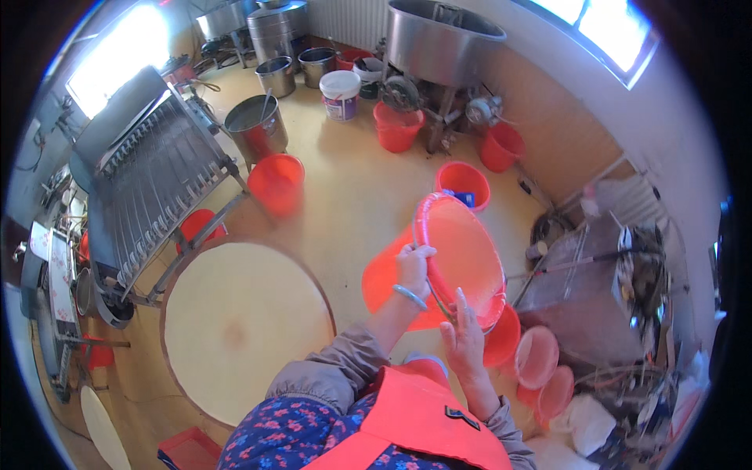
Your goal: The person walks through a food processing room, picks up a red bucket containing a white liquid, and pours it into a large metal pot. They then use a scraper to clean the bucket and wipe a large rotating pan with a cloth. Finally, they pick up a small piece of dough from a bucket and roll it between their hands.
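Observation:
In my left hand is the rim of a round, red-edged sieve, tilted on its side; the fingers are closed round the edge. A pale bracelet circles that wrist. My right hand lies against the lower rim of the sieve, fingers stretched out and not wrapped round it. Behind and to the left of the sieve is a large red bucket, partly covered by it and by my left arm. A smaller red bucket with something blue in it stands just beyond.
Left of me is a big round cream-coloured tabletop. A metal rack machine stands beyond it. Red buckets, metal pots and a steel tank line the far side. To the right are a grey cabinet and piled clutter.

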`<action>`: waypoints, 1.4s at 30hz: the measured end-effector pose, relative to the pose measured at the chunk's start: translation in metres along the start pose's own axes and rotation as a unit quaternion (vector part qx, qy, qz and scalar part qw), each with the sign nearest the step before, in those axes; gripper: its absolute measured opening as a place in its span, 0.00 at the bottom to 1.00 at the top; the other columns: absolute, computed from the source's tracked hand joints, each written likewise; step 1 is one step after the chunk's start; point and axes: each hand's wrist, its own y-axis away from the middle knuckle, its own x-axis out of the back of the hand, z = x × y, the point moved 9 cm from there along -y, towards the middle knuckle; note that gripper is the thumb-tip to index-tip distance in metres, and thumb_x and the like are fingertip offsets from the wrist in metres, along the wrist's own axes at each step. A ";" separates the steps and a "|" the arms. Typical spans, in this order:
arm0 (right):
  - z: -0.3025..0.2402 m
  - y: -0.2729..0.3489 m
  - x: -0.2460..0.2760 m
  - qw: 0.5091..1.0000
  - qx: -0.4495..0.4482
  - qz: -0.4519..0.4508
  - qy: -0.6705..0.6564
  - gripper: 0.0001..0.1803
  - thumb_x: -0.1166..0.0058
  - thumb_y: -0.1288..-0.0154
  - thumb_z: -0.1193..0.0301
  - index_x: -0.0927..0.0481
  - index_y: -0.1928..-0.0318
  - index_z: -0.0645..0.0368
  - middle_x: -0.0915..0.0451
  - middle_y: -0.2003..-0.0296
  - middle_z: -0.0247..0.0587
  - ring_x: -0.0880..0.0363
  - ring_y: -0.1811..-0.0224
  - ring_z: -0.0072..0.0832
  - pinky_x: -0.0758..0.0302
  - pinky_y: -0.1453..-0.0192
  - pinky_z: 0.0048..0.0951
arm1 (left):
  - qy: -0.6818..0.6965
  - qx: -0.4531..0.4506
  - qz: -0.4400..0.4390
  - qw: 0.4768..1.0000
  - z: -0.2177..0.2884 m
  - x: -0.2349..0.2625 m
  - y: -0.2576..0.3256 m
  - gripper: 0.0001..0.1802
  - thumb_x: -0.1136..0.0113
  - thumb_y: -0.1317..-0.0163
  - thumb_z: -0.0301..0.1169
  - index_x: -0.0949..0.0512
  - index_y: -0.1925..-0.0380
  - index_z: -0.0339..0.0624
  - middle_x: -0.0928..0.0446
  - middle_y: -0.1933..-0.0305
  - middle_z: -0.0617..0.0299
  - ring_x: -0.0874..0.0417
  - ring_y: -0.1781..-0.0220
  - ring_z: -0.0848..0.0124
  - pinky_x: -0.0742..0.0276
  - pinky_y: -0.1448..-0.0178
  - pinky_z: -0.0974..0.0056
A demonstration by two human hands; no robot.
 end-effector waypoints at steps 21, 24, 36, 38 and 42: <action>-0.048 -0.610 -0.200 0.866 0.238 -0.361 -0.252 0.36 0.48 0.36 0.62 0.45 0.32 0.60 0.28 0.45 0.52 0.23 0.51 0.40 0.28 0.47 0.36 | 0.160 -0.357 0.088 0.916 0.367 -0.024 -0.381 0.20 0.51 0.34 0.35 0.30 0.45 0.37 0.26 0.44 0.53 0.25 0.43 0.61 0.31 0.36 0.56; -0.065 -0.677 -0.267 0.847 0.274 -0.393 -0.230 0.36 0.52 0.32 0.57 0.48 0.30 0.55 0.25 0.56 0.45 0.23 0.57 0.33 0.28 0.50 0.32 | 0.115 -0.403 0.151 0.895 0.421 0.016 -0.446 0.20 0.55 0.33 0.38 0.28 0.47 0.38 0.26 0.45 0.55 0.26 0.44 0.63 0.33 0.36 0.56; -0.143 -0.886 -0.487 0.716 0.293 -0.570 -0.277 0.37 0.51 0.32 0.60 0.52 0.29 0.53 0.27 0.51 0.49 0.25 0.51 0.37 0.29 0.46 0.33 | 0.161 -0.446 0.313 0.823 0.590 0.074 -0.596 0.15 0.48 0.40 0.34 0.24 0.55 0.39 0.22 0.52 0.58 0.22 0.50 0.66 0.27 0.44 0.61; -0.150 -0.915 -0.523 0.683 0.302 -0.609 -0.267 0.37 0.51 0.32 0.59 0.53 0.29 0.53 0.27 0.50 0.52 0.25 0.49 0.39 0.30 0.45 0.34 | 0.156 -0.468 0.333 0.804 0.612 0.085 -0.617 0.15 0.48 0.40 0.33 0.24 0.55 0.38 0.21 0.53 0.58 0.22 0.51 0.66 0.27 0.45 0.61; -0.154 -0.967 -0.595 0.584 0.284 -0.728 -0.220 0.38 0.51 0.32 0.57 0.54 0.29 0.54 0.28 0.47 0.56 0.26 0.46 0.43 0.30 0.43 0.36 | 0.140 -0.472 0.408 0.769 0.648 0.102 -0.661 0.14 0.50 0.40 0.32 0.24 0.58 0.38 0.20 0.55 0.58 0.21 0.53 0.66 0.26 0.46 0.62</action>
